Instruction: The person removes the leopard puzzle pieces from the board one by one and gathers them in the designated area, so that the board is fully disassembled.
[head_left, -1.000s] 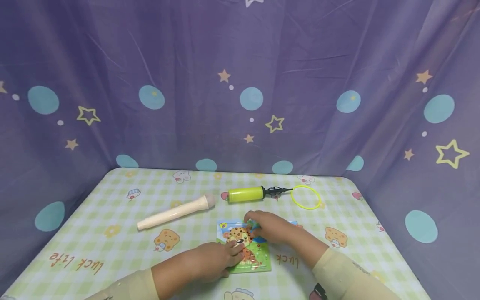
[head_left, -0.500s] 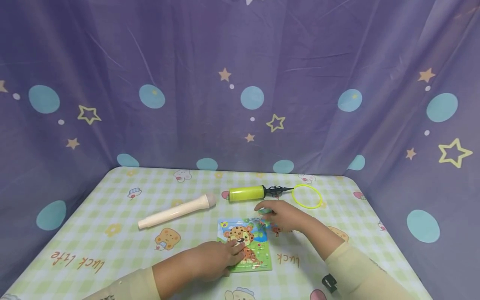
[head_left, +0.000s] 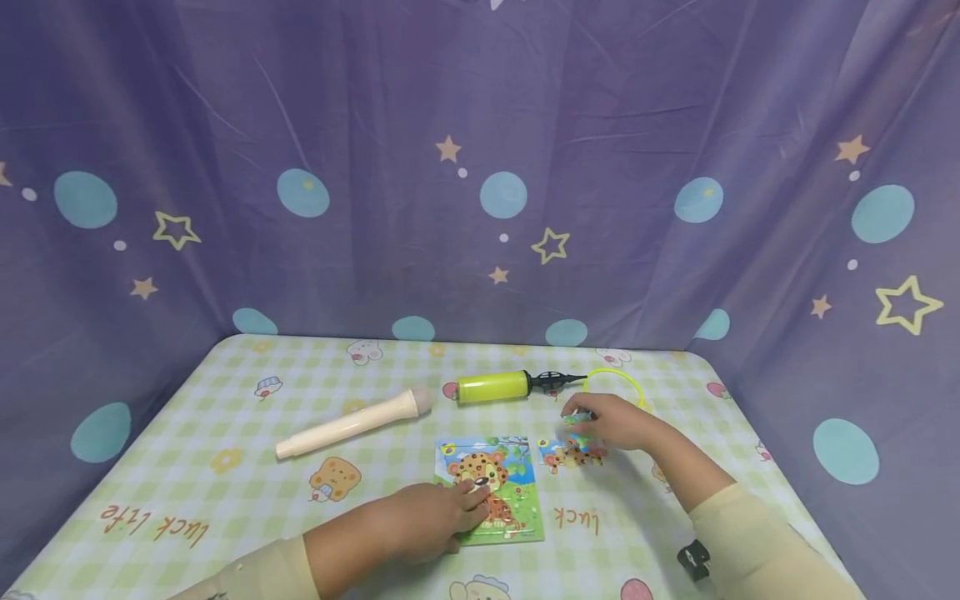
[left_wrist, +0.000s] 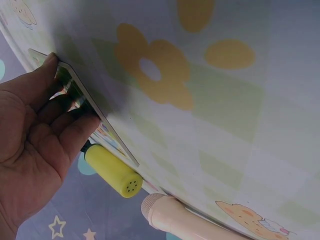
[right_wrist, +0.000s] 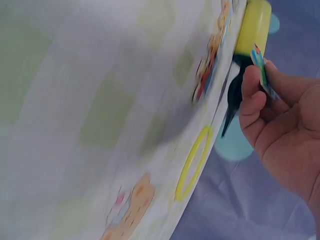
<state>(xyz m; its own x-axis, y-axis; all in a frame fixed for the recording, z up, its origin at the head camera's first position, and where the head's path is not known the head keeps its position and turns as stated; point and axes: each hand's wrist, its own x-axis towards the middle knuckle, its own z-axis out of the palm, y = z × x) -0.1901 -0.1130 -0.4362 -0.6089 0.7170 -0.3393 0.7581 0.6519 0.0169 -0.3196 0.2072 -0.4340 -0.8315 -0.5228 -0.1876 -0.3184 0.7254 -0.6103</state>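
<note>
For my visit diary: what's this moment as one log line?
left hand: rests on square green-and-blue leopard puzzle | right hand: pinches thin blue-green puzzle piece | beyond puzzle: cylindrical yellow-and-black pump

Table [head_left: 247,517], one, rounded corners, green-and-white checked top, cartoon prints. Lying on it, as I see: toy microphone [head_left: 348,427], cream, slantwise; pump [head_left: 492,387], yellow, black nozzle; hoop [head_left: 617,372], yellow, at the nozzle's tip; leopard puzzle [head_left: 517,498], flat; puzzle pieces [head_left: 557,457], beside it.
</note>
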